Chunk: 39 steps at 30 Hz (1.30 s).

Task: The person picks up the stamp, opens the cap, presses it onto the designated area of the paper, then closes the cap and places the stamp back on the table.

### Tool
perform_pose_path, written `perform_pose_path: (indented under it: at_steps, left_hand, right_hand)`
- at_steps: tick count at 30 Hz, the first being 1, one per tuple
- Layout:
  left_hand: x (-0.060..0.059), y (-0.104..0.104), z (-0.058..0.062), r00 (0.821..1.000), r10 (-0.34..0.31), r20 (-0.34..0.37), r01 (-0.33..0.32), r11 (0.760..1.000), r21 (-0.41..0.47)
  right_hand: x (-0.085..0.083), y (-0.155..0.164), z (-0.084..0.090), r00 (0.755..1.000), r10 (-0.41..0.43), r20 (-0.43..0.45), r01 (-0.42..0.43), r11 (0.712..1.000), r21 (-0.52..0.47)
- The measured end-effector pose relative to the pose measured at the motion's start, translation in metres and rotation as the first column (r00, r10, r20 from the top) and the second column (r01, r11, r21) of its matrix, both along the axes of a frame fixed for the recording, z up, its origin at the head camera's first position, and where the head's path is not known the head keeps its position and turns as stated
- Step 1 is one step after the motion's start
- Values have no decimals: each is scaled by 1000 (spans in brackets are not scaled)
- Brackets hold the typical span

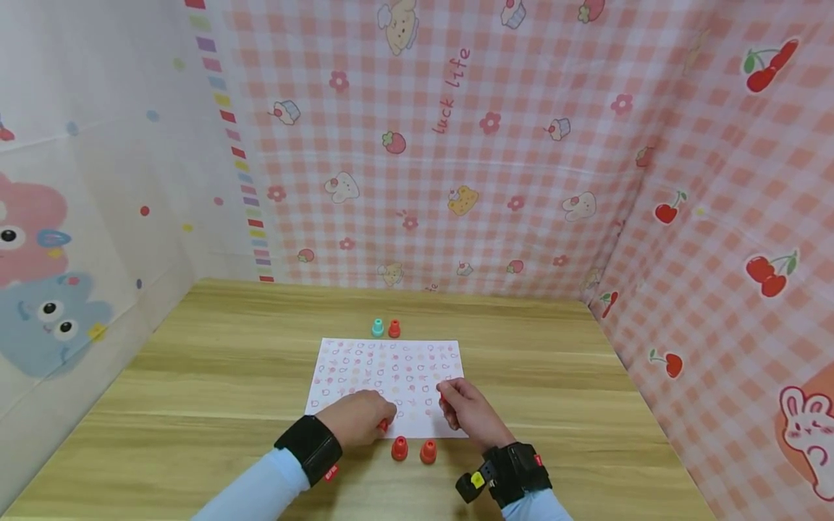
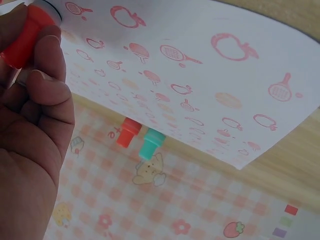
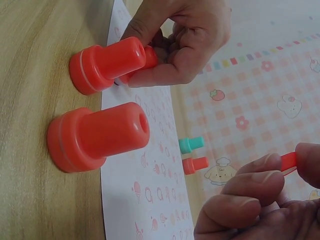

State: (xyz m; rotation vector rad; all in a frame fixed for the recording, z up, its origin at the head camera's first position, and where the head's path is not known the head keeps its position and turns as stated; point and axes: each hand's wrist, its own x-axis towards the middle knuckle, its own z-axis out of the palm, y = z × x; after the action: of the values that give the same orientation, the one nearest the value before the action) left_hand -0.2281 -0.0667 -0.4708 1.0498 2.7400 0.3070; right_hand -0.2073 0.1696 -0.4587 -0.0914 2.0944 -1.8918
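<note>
A white paper sheet [image 1: 391, 373] printed with rows of small red marks lies on the wooden table [image 1: 195, 376]. My left hand [image 1: 376, 422] grips a red stamp [image 2: 25, 35] with its end set on the sheet's near edge [image 2: 200, 75]. At the sheet's near right corner, my right hand [image 1: 447, 402] pinches a small red piece [image 3: 288, 161]; what it is cannot be told. Two red stamps [image 1: 399, 449] [image 1: 428, 451] stand upright on the table between my wrists, large in the right wrist view [image 3: 107, 65] [image 3: 97, 137].
A teal stamp [image 1: 378, 328] and a red stamp [image 1: 394, 329] stand side by side just beyond the sheet's far edge. Pink checked cloth walls [image 1: 456, 159] close in the table at the back and right, and a pale cartoon cloth [image 1: 78, 217] on the left.
</note>
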Motion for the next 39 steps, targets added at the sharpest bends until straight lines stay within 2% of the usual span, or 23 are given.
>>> perform_pose_path:
  at_steps: [4,9,17,21,25,29,33,39]
  left_hand:
    - [0,-2,5,1000,7,-4,-7,1000,24]
    - [-3,-6,14,1000,22,-4,-22,995,95]
    - [-8,-9,28,997,66,47,-74,974,212]
    - [-11,-7,30,995,77,59,-89,964,252]
    - [-12,-4,30,994,81,69,-98,949,300]
    - [-11,2,28,997,80,22,-82,931,355]
    - [-10,8,28,997,77,-8,-66,903,424]
    - [-7,17,29,996,87,15,-83,863,499]
  right_hand:
    - [0,1,-2,1000,-3,5,3,1000,9]
    - [-1,3,-4,1000,0,10,0,1000,21]
    - [-2,4,-3,1000,6,0,-6,1000,27]
    - [-3,3,-4,1000,3,-2,-3,1000,18]
    - [-2,0,-3,1000,-7,-2,7,1000,3]
    - [-2,-1,-1,1000,-5,-2,5,1000,-3]
    - [-2,-3,-1,1000,0,-1,0,1000,-14]
    - [-2,-5,0,1000,-3,5,3,1000,-20]
